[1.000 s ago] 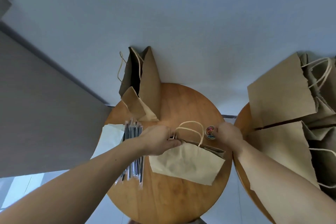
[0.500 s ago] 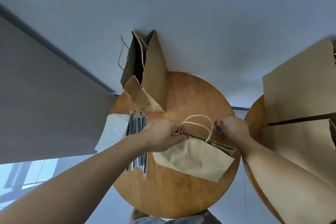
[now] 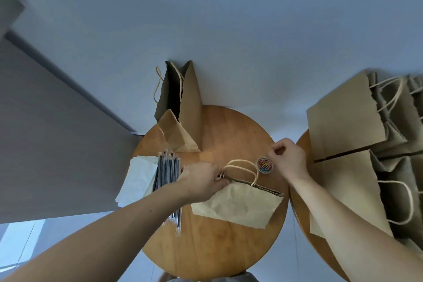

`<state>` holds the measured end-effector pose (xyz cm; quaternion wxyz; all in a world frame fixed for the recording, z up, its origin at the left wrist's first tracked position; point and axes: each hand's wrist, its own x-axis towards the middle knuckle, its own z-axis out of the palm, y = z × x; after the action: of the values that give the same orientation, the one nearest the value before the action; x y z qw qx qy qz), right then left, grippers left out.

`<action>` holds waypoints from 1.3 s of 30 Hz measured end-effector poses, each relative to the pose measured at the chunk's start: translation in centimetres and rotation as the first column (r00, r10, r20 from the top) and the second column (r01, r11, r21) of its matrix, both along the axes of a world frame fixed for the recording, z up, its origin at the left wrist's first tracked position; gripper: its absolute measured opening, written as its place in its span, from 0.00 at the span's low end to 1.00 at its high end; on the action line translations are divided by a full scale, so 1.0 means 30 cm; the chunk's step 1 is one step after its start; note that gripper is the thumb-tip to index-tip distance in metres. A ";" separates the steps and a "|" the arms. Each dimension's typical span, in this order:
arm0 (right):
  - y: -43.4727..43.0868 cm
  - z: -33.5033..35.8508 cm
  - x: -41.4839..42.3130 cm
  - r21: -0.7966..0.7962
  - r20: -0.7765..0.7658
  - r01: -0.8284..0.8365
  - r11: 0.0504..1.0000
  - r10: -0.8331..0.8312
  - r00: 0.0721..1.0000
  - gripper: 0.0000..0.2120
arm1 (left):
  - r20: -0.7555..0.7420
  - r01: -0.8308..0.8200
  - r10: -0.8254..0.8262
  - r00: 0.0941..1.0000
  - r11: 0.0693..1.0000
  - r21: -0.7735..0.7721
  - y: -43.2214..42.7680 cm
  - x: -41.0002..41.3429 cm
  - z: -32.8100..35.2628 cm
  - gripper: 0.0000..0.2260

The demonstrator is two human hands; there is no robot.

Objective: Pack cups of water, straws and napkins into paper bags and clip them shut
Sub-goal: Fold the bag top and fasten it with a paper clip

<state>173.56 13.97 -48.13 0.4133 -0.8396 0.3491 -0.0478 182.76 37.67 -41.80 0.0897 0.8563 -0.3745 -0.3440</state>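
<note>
So the flat paper bag (image 3: 238,206) is lying in the middle of the round wooden surface (image 3: 229,247), mouth pressed closed, handles pointing away. The left hand (image 3: 201,178) pinches its top edge right by the handles. The right hand (image 3: 289,158) hovers just past the little tub of coloured paper clips (image 3: 265,165), fingers curled with thumb and forefinger together, but honestly I can't tell if there's a clip in there. Wrapped straws (image 3: 168,167) sit in a pile to the left, touching the napkins (image 3: 137,178). Another bag (image 3: 190,103) stands open at the far edge, and more bags (image 3: 343,112) are piled on the neighbouring table.
</note>
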 end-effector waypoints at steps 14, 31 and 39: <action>0.366 0.383 -0.256 0.242 0.101 -0.066 0.968 0.042 0.994 0.06 | 0.033 0.016 -0.015 0.999 1.000 -0.008 0.006 -0.044 0.045 0.12; 0.496 0.321 -0.128 0.744 0.003 0.289 0.602 -0.436 0.900 0.10 | -0.089 -0.112 0.085 0.992 0.926 -0.360 0.062 -0.013 0.116 0.14; 0.477 0.312 -0.124 0.705 0.024 0.213 0.676 -0.324 0.946 0.08 | -0.233 -0.196 0.126 0.964 0.930 -0.309 0.049 -0.002 0.122 0.10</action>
<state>169.83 28.27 -38.79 0.7102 -0.5566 0.4296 -0.0357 182.70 39.14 -38.14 0.2987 0.8161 -0.3434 -0.3562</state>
